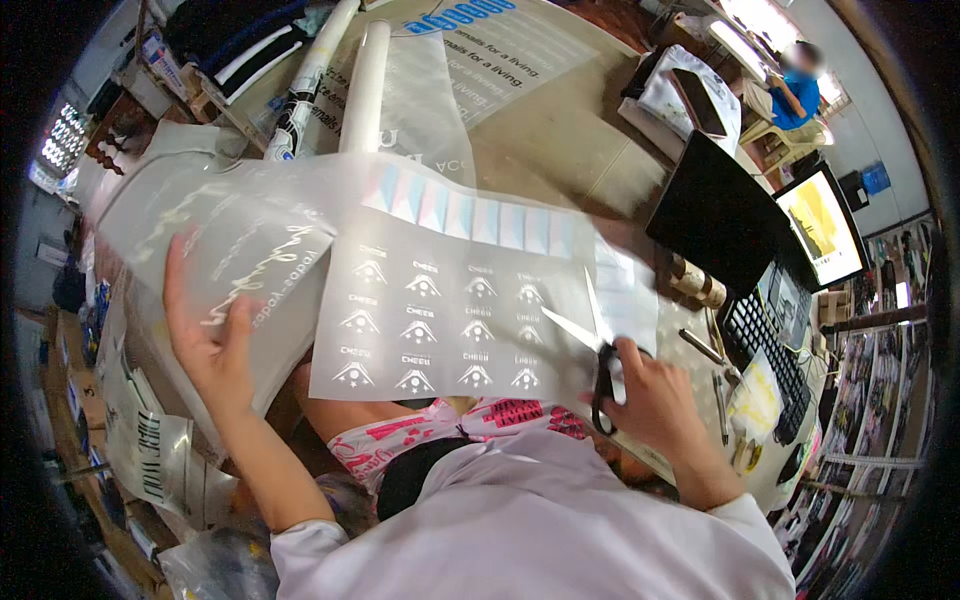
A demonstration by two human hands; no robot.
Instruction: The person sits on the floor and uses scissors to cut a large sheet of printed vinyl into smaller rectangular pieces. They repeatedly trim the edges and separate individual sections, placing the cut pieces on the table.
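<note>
My right hand [650, 395] grips a pair of scissors [605, 385] by the black handles. The blades are apart, over the right part of a translucent film sheet [440, 370] printed with rows of small white emblems. Pale blue and pink patches [480, 215] run along that sheet's far side. At the left, my left hand [215, 350] is against a wider translucent film with pale script [255, 265]. Its index finger and thumb are stretched apart; the other fingers are partly hidden. The film's near part hangs over my lap.
Two film rolls, one white [368, 85] and one patterned [300, 110], lie at the far left. A laptop [715, 205], a lit screen [820, 225], a black keyboard [770, 350] and pens [703, 346] line the right. A person in blue [795, 95] sits far right.
</note>
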